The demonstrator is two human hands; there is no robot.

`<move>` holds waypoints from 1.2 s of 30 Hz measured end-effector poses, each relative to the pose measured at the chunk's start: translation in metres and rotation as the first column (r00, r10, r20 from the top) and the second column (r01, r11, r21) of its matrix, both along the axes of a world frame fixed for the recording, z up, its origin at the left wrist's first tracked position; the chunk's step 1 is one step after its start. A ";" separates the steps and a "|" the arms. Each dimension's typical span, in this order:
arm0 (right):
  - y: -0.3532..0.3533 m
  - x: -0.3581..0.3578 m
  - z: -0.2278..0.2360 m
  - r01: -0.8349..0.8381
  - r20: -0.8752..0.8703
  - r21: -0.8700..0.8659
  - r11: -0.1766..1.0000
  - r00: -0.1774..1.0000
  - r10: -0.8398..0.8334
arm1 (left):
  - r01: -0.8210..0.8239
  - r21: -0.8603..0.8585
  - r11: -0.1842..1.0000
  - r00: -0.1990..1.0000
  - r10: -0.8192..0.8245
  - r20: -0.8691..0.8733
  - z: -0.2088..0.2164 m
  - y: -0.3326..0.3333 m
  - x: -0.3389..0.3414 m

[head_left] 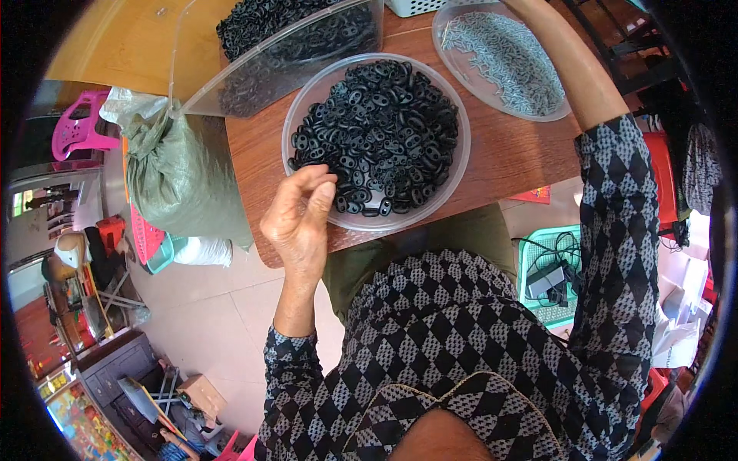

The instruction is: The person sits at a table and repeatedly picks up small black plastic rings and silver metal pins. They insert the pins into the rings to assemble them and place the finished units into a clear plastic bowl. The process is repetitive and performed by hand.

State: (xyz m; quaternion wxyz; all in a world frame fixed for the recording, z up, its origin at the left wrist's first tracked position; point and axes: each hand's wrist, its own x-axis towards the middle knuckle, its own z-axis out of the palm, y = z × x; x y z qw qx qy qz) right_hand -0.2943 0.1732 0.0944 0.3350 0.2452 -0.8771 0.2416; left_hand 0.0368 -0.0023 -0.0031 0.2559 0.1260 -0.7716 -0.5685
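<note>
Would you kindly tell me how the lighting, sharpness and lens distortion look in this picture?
In the head view, the wide lens leaves black corners and bends shapes toward the rim; the black pieces show small pale glints; the silvery pieces have a darker patch, perhaps shadow; the left hand looks fairly sharp, while fine detail is hard to read near the rim.

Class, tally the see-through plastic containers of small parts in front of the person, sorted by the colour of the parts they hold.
Small black rounded pieces: 2 (clear round plastic bowl, clear rectangular plastic bin)
Small silvery-grey slender pieces: 1 (clear rounded plastic tray)
Total: 3 containers
</note>
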 end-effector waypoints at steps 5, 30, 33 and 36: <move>-0.005 0.051 -0.039 -0.222 0.061 -0.157 0.962 0.970 0.233 | 0.150 -0.567 0.810 0.989 -0.120 0.091 0.009 0.006 -0.007; 0.032 0.194 -0.067 -0.465 0.360 -0.483 0.742 0.667 0.652 | 0.293 0.016 0.956 0.943 -0.292 0.162 0.022 0.026 -0.032; 0.026 0.211 -0.074 -0.550 0.333 -0.452 0.702 0.626 0.705 | 0.299 0.067 0.952 0.942 -0.306 0.141 0.026 0.032 -0.033; 0.022 0.218 -0.080 -0.566 0.373 -0.466 0.680 0.571 0.731 | 0.305 0.143 0.942 0.942 -0.320 0.101 0.027 0.036 -0.036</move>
